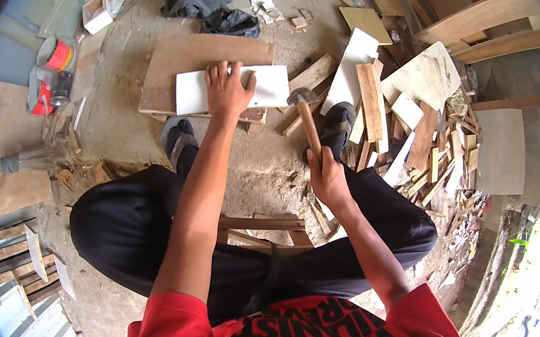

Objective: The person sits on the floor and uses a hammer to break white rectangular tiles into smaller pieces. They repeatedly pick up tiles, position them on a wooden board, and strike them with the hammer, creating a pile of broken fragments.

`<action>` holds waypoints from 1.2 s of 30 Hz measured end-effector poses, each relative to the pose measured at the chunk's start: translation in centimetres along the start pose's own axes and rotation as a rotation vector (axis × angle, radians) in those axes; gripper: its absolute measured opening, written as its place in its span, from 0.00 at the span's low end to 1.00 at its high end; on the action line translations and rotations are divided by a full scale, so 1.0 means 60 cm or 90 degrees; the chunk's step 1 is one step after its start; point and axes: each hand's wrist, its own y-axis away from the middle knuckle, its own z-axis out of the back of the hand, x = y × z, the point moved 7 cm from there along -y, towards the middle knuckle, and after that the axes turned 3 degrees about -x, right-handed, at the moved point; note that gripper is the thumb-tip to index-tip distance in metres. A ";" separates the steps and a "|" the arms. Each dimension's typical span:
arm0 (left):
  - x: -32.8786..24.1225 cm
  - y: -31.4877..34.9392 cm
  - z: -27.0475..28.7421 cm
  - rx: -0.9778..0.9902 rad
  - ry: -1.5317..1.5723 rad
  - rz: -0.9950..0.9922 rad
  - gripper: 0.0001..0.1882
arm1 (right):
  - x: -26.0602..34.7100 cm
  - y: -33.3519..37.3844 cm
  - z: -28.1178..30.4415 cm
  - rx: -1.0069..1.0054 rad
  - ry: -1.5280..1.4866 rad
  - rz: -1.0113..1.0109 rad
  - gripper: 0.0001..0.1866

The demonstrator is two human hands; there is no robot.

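A white rectangular board (pixel 192 95) lies across a low brown wooden bench (pixel 161 67) in front of me. My left hand (pixel 227 93) rests over the middle of this board, its fingertips at the far edge and its thumb apart to the right. In my right hand (pixel 330 179) is a hammer (pixel 310 129), gripped near the lower end of its wooden handle. The hammer's dark metal head is just off the board's right end; whether they touch I cannot tell. Beneath my left palm, part of the board is hidden.
Wood offcuts (pixel 370 101) and scraps are heaped on the right. Red tins (pixel 39 91) and a broom (pixel 27 161) are at the left. Black plastic (pixel 230 23) lies beyond the bench. A small wooden frame (pixel 260 224) sits between my legs.
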 end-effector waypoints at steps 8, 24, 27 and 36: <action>0.013 0.004 -0.005 -0.003 0.007 -0.009 0.21 | 0.064 -0.030 0.038 -0.031 -0.088 -0.031 0.10; 0.006 -0.002 -0.002 -0.007 0.008 0.002 0.20 | 0.015 -0.085 0.003 -0.044 -0.116 -0.073 0.21; 0.005 0.000 -0.002 -0.020 0.002 -0.005 0.20 | 0.006 -0.087 0.009 -0.025 -0.036 -0.042 0.18; 0.008 -0.002 -0.010 -0.011 0.020 -0.001 0.21 | -0.027 -0.058 -0.026 -0.074 -0.201 -0.108 0.20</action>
